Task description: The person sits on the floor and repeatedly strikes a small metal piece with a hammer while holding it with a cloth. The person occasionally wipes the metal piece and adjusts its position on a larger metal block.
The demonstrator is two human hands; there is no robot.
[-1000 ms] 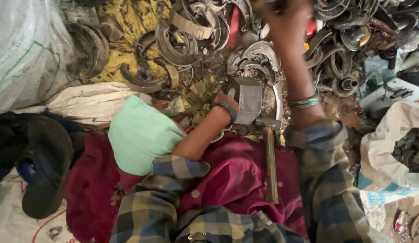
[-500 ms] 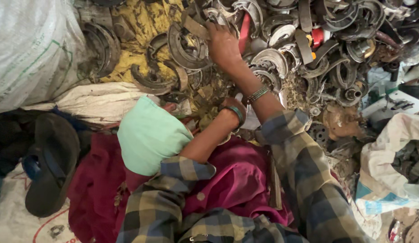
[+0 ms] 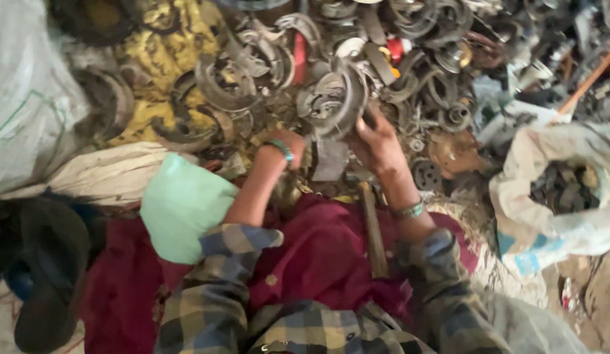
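Now, from the head view, the right hand [image 3: 377, 141] holds a curved metal brake shoe [image 3: 341, 98] in a clenched grip, at twelve o'clock above the hammer [image 3: 372, 226]. At nine o'clock of it, the left hand [image 3: 293, 145]; its grip I cannot tell.
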